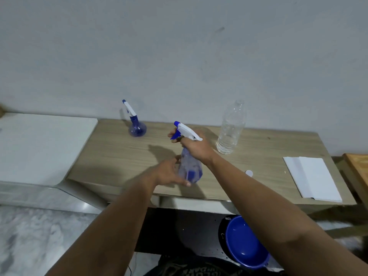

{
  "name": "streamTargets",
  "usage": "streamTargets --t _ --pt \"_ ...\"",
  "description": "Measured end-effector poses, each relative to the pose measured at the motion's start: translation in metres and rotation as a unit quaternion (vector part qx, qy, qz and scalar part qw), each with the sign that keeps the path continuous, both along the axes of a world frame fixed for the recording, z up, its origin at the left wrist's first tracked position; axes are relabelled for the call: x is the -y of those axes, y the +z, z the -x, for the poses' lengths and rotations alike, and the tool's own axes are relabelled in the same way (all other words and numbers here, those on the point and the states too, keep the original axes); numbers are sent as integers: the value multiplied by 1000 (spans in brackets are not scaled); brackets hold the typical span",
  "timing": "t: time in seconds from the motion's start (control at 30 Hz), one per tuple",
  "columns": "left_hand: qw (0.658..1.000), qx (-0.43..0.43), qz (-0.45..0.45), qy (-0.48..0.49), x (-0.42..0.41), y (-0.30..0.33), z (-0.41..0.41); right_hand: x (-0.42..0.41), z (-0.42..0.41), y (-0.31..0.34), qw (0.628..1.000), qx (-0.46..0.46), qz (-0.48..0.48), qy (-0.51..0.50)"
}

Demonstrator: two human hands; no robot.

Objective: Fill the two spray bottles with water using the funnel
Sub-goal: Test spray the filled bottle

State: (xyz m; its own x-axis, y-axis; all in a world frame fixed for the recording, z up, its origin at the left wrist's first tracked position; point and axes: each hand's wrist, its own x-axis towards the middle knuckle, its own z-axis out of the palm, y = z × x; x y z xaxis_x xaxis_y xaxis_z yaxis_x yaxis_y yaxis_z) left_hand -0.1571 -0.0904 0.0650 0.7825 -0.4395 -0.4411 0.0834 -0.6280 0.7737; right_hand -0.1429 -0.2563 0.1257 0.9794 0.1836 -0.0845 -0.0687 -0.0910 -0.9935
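Your right hand [196, 146] grips the neck of the near spray bottle [190, 168], just under its trigger head. Your left hand [169, 172] cups the body low, fingers loosely curled. The bottle stands roughly upright on the table [119, 156]. The second spray bottle [137, 127] sits farther back-left, nearer your left hand. The funnel [246, 244] lies below the table edge, on your right.

Two bare forearms are seen, with no sleeves, watch or bracelets visible on them. The left hand [169, 172] and the right hand [196, 147] are uncovered; no gloves or rings can be made out. Below the hands, at the lower edge of the view, a dark garment [191, 268] is worn, printed with pale lettering that is too blurred to be read.
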Motion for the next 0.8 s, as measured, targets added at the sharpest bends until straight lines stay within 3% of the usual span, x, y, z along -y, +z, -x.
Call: streamTargets --t 0.13,0.33,0.53,0.8 --pt "990 54 -117 56 -47 -18 15 -23 8 -9 1000 24 -4 -12" --pt "941 199 -200 189 -79 -30 37 -46 38 -58 999 2 44 -17" --pt "907 279 -198 244 -84 -31 45 -47 64 -90 995 -4 98 7" --pt "900 308 -191 241 -82 -32 48 -41 74 -96 981 -54 187 21"
